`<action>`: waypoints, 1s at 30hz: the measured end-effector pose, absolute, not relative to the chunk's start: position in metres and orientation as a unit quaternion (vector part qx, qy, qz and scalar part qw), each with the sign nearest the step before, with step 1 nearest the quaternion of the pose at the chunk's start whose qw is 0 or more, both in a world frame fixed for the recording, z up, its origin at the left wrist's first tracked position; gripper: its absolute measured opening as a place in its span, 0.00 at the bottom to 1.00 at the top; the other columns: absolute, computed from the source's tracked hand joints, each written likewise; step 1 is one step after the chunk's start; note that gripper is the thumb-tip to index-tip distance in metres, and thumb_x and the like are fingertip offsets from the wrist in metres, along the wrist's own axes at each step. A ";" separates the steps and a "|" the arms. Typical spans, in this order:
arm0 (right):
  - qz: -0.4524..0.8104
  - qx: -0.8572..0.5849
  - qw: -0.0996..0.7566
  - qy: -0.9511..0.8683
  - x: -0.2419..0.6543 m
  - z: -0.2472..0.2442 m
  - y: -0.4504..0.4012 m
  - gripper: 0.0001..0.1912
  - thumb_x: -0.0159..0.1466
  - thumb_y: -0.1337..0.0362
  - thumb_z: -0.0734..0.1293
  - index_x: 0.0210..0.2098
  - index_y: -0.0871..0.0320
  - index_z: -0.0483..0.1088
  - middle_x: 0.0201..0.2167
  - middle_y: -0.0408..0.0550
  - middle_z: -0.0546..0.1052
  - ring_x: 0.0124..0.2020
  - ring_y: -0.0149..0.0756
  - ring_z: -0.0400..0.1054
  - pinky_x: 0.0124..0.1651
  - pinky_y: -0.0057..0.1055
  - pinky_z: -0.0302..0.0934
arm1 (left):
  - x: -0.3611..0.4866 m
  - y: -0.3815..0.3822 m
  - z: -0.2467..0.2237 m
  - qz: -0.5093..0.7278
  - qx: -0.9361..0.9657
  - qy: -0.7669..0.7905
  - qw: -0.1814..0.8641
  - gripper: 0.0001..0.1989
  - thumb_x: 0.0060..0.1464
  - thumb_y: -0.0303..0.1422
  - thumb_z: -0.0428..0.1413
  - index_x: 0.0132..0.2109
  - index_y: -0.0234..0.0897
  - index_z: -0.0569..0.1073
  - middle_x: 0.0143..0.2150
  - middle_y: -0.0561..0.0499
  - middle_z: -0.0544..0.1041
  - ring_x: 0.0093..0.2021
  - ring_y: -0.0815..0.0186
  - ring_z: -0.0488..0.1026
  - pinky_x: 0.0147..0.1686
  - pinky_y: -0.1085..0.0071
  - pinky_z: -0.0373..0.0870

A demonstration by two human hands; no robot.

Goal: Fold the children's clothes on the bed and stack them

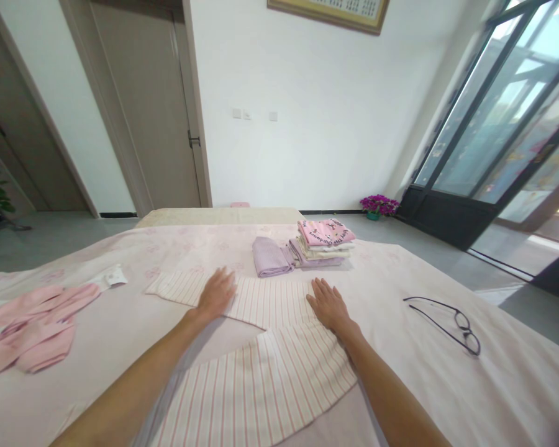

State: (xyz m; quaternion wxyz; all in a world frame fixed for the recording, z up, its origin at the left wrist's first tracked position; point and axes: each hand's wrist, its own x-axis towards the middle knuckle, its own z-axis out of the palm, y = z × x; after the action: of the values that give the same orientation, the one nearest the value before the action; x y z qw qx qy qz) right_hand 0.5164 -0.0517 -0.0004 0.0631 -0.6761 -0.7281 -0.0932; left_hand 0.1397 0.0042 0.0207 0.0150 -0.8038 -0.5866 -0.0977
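Striped trousers, cream with thin red lines, lie spread on the bed sheet with the two legs apart. My left hand rests on the far leg, its fingers stretched out and a little blurred. Flat near the trousers' right end lies my right hand, fingers extended on the cloth. Neither hand grips anything. Just beyond them sit a folded lilac garment and a stack of folded clothes, topped by a pink printed piece.
Crumpled pink clothing lies at the left of the sheet. A pair of glasses with unfolded arms is at the right. Behind the covered surface are a purple flowering plant, a closed door and a dark-framed glass door.
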 end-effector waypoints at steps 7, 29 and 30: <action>-0.097 -0.673 0.057 -0.731 0.517 0.000 -0.052 0.31 0.72 0.52 0.50 0.69 0.61 0.53 0.70 0.54 0.55 0.71 0.47 0.45 0.68 0.50 0.44 | 0.215 -0.023 0.009 -0.051 -0.936 -0.340 -0.070 0.33 0.66 0.51 0.36 0.72 0.43 0.50 0.74 0.47 0.48 0.73 0.57 0.43 0.68 0.55 0.41; -0.065 -0.692 0.063 -0.716 0.512 0.005 -0.053 0.33 0.71 0.51 0.50 0.69 0.63 0.53 0.70 0.55 0.55 0.71 0.45 0.44 0.69 0.47 0.39 | 0.112 -0.084 0.046 -0.197 -0.764 -0.612 -0.055 0.20 0.65 0.40 0.41 0.50 0.40 0.75 0.52 0.47 0.76 0.54 0.61 0.69 0.57 0.65 0.61; -0.063 -0.694 0.063 -0.715 0.512 0.005 -0.053 0.33 0.71 0.51 0.50 0.69 0.63 0.53 0.70 0.55 0.55 0.71 0.45 0.44 0.69 0.47 0.39 | 0.130 -0.096 0.050 -0.210 -0.780 -0.582 -0.095 0.20 0.65 0.41 0.42 0.47 0.41 0.76 0.48 0.48 0.77 0.50 0.61 0.71 0.53 0.66 0.64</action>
State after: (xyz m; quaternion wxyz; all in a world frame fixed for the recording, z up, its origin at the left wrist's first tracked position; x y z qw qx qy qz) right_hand 0.5120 -0.0527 0.0052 0.0625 -0.6940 -0.7145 -0.0627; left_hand 0.1302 -0.0964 0.0497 -0.0951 -0.7799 -0.5821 -0.2097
